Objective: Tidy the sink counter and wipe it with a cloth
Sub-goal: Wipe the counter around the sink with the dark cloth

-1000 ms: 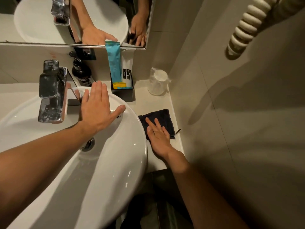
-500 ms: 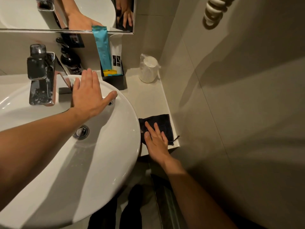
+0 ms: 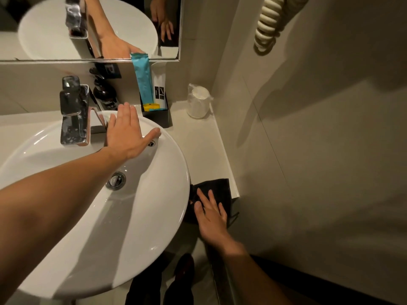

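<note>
A round white basin point(image 3: 141, 216) fills the left of the view, set on a pale counter point(image 3: 198, 146). My left hand point(image 3: 125, 133) lies flat on the basin's far rim beside the chrome tap point(image 3: 73, 111), fingers spread, holding nothing. A dark cloth point(image 3: 217, 188) sits at the counter's front right corner, hanging partly over the front edge. My right hand point(image 3: 211, 214) presses flat on the cloth, fingers spread, covering its near part.
At the back stand a dark pump bottle point(image 3: 105, 93), a black box point(image 3: 156, 115) with a tall blue packet point(image 3: 143, 80) and white sachets, and a plastic-wrapped white cup point(image 3: 198, 102). A mirror point(image 3: 88, 27) hangs above. The tiled wall borders the counter's right; a coiled cord point(image 3: 266, 25) hangs there.
My right hand has dragged the cloth toward me along the counter until it overhangs the front edge. My left hand has stayed on the basin rim. The camera has shifted.
</note>
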`<state>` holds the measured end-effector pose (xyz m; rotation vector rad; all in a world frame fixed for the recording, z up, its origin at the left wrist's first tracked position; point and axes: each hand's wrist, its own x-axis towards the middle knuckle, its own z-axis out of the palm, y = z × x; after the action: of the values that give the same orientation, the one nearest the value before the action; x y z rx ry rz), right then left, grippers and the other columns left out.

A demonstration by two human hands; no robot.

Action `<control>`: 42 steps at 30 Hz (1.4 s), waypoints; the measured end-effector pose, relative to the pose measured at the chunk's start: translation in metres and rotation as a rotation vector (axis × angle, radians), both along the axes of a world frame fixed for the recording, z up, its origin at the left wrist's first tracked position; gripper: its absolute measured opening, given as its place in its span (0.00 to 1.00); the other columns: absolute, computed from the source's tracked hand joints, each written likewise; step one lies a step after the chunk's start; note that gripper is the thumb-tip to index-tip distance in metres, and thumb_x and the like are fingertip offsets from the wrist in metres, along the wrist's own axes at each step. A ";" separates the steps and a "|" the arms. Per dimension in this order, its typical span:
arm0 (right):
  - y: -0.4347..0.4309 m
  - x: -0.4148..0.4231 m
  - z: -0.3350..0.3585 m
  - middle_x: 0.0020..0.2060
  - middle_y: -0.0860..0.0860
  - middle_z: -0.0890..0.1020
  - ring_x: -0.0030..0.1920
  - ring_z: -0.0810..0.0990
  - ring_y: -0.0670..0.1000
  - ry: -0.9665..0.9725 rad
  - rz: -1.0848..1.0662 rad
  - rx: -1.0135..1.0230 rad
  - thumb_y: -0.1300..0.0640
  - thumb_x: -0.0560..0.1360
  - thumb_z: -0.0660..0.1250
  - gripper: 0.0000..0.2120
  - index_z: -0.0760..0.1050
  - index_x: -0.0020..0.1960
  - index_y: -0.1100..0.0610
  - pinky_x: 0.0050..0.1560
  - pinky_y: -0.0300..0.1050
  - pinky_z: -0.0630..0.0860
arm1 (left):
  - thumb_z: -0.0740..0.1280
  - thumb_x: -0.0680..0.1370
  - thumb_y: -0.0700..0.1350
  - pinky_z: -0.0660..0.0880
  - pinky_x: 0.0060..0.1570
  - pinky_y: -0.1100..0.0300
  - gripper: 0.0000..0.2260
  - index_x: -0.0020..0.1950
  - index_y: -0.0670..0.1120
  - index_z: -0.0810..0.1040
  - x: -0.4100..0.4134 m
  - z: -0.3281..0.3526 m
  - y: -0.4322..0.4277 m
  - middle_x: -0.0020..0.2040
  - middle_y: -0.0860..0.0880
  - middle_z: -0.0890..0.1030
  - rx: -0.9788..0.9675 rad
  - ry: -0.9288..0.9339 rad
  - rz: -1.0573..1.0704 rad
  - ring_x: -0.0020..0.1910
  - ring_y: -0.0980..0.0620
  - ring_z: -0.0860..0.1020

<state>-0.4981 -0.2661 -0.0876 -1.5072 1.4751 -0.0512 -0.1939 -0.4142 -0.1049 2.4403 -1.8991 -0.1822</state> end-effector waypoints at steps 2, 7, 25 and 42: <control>0.009 -0.004 -0.002 0.80 0.37 0.46 0.79 0.41 0.40 0.006 -0.044 0.045 0.38 0.85 0.43 0.23 0.56 0.79 0.36 0.78 0.47 0.34 | 0.42 0.75 0.79 0.50 0.80 0.40 0.51 0.83 0.40 0.49 0.002 0.003 0.000 0.84 0.39 0.51 0.015 0.020 0.003 0.83 0.40 0.49; 0.018 -0.019 0.026 0.74 0.48 0.71 0.77 0.66 0.54 -0.141 -0.378 0.395 0.28 0.78 0.48 0.34 0.68 0.77 0.45 0.77 0.51 0.61 | 0.48 0.77 0.75 0.56 0.80 0.40 0.46 0.82 0.40 0.51 -0.007 0.029 0.024 0.83 0.38 0.54 -0.038 0.148 -0.021 0.82 0.39 0.54; 0.026 0.031 0.177 0.74 0.64 0.71 0.75 0.69 0.66 -1.052 -0.367 0.877 0.34 0.81 0.54 0.36 0.70 0.76 0.61 0.79 0.63 0.56 | 0.62 0.77 0.64 0.74 0.66 0.50 0.29 0.64 0.42 0.82 -0.098 0.149 0.264 0.62 0.41 0.84 -0.153 1.922 0.554 0.64 0.44 0.82; 0.093 0.117 0.131 0.57 0.60 0.86 0.56 0.85 0.62 -0.594 -0.240 0.544 0.60 0.83 0.62 0.12 0.78 0.64 0.58 0.61 0.63 0.80 | 0.71 0.81 0.45 0.82 0.58 0.45 0.08 0.57 0.44 0.84 -0.032 0.105 0.367 0.53 0.43 0.87 -0.405 1.537 0.748 0.56 0.40 0.85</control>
<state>-0.3808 -0.1733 0.0430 -0.7756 1.0578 -0.2055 -0.2258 -0.0471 0.0003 1.5396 -0.3000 -1.0536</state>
